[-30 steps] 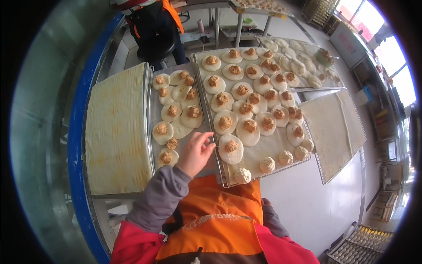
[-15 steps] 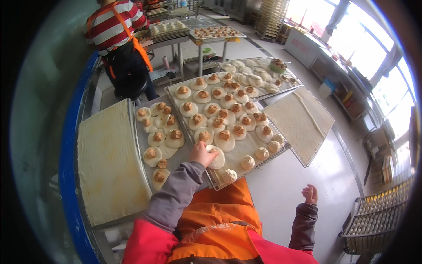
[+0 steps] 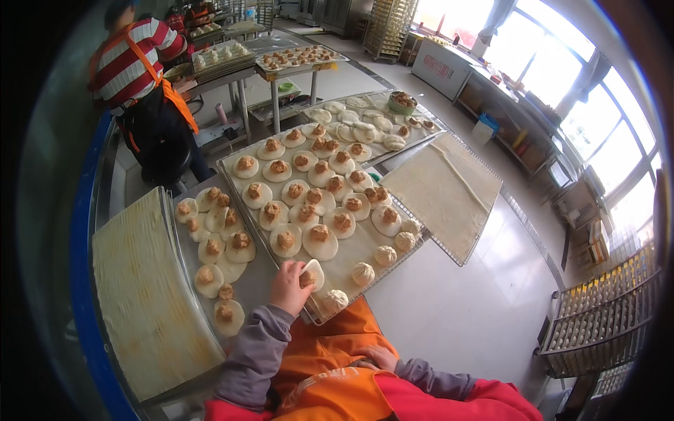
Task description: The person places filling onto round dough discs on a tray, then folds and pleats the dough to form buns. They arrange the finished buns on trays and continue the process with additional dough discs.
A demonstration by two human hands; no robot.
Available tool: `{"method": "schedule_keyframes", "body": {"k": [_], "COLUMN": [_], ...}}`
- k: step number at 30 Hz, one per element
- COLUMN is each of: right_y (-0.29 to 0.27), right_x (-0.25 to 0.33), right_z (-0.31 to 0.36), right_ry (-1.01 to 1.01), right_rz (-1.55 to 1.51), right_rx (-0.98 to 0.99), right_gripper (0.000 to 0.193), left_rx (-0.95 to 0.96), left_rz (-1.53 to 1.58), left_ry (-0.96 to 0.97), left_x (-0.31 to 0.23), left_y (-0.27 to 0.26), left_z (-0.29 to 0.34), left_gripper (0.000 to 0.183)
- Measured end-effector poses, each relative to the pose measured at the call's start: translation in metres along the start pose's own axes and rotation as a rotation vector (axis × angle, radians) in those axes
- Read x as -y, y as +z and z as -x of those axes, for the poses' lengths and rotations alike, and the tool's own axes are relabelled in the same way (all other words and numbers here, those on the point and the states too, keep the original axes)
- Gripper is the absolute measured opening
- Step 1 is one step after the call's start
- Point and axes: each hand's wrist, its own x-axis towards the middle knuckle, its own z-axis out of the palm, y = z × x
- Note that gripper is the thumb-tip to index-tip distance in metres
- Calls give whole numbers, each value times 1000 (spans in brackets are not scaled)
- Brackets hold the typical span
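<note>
Between the fingers of my left hand is a round dough wrapper with a lump of brown filling, its edge tilted up over the near end of the tray. Against the front of my orange apron lies my right hand, fingers stretched out and holding nothing. Pleated buns line the tray's right edge, the closest one just beside the held wrapper. Flat wrappers topped with filling cover much of the paper-lined tray beyond my left hand.
To the left are a second tray of filled wrappers and a cloth-covered tray. A bare lined tray stands at right, a bowl of filling farther back. A co-worker in stripes stands far left; racks stand lower right.
My left hand has raised the wrapper off the tray and tilted it. From out over the floor at right, my right hand has come in to the apron. The whole view has shifted.
</note>
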Motion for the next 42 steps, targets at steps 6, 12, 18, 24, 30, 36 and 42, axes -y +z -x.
{"method": "schedule_keyframes", "body": {"k": [6, 12, 18, 24, 30, 36, 42], "right_y": [2, -46, -43, -28, -22, -27, -25], "right_x": [1, 42, 51, 45, 55, 63, 50], "right_z": [-74, -116, -133, -145, -160, -161, -161], "right_ry": [-47, 25, 311, 430, -138, 104, 9], "right_rz": [-287, -455, -963, -795, -83, -299, -188], "right_rx": [-97, -397, 19, 147, 18, 35, 139], "right_gripper": [29, 29, 26, 19, 20, 21, 25], "left_rx": [-34, 266, 88, -26, -152, -122, 29], "left_rz": [186, 934, 1484, 1436, 1157, 922, 970], "left_ry": [-70, -232, -462, -655, -625, -400, -401], "left_x": [-12, -68, -88, -75, -66, -69, -60], "left_y": [-10, -83, -88, -76, -67, -67, -66], "left_z": [2, 35, 72, 105, 116, 115, 122], "left_gripper": [53, 54, 57, 50, 38, 38, 34]}}
